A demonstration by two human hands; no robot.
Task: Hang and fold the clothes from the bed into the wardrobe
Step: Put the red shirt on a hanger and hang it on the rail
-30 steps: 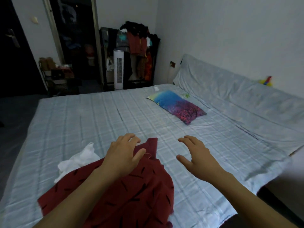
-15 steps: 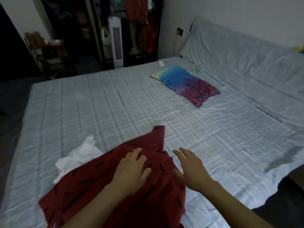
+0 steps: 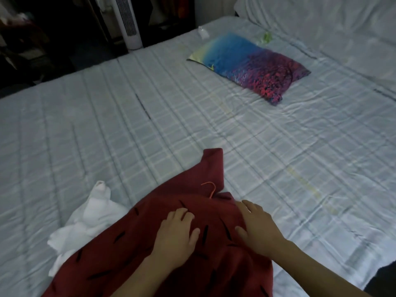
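A dark red garment (image 3: 150, 243) with short black marks lies spread on the near part of the bed (image 3: 192, 129). An orange hanger hook (image 3: 210, 188) pokes out near its upper edge. My left hand (image 3: 175, 239) rests flat on the red cloth, fingers spread. My right hand (image 3: 257, 228) lies on the garment's right edge, fingers relaxed. A crumpled white garment (image 3: 85, 224) sits to the left, partly under the red one.
A blue and purple pillow (image 3: 248, 65) lies further up the bed. A white tower fan (image 3: 128, 20) stands beyond the far bed edge, beside a dark rack of clothes. A small white object (image 3: 202, 32) and a green scrap (image 3: 266, 37) lie near the pillow.
Both hands have come down and nearer to me onto the red garment. The camera has tilted down, so the wardrobe area has left the view.
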